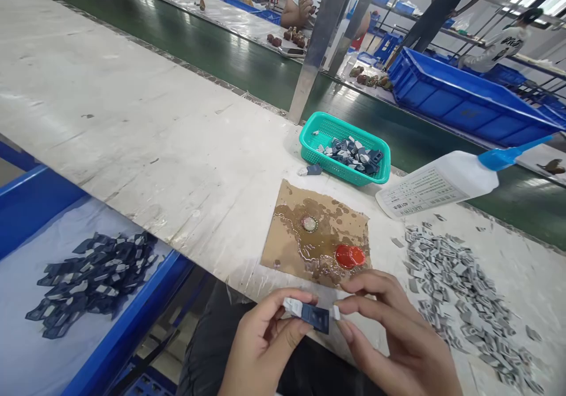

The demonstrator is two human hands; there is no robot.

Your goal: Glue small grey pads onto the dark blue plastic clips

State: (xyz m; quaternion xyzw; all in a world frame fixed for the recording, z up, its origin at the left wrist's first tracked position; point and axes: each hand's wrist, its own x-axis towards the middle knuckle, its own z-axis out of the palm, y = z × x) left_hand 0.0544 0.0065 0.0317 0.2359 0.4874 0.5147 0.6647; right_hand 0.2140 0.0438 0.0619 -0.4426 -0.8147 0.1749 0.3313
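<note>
My left hand (260, 343) pinches a small dark blue plastic part (315, 317) with a white end, held just over the table's near edge. My right hand (393, 334) touches the part's right end with thumb and fingers on a small white piece (336, 312). Just beyond my hands lies a brown cardboard sheet (287, 248) smeared with glue, with a red cap (349, 256) and a small round lid (309, 224) on it. A heap of small grey pieces (455, 278) spreads over the table to my right.
A teal basket (309, 148) holds several blue and grey parts; one loose part (310, 170) lies beside it. A white glue bottle (446, 184) with blue nozzle lies on its side. A blue tray (132, 319) at lower left holds dark parts (92, 278). Other people work beyond the green conveyor (247, 66).
</note>
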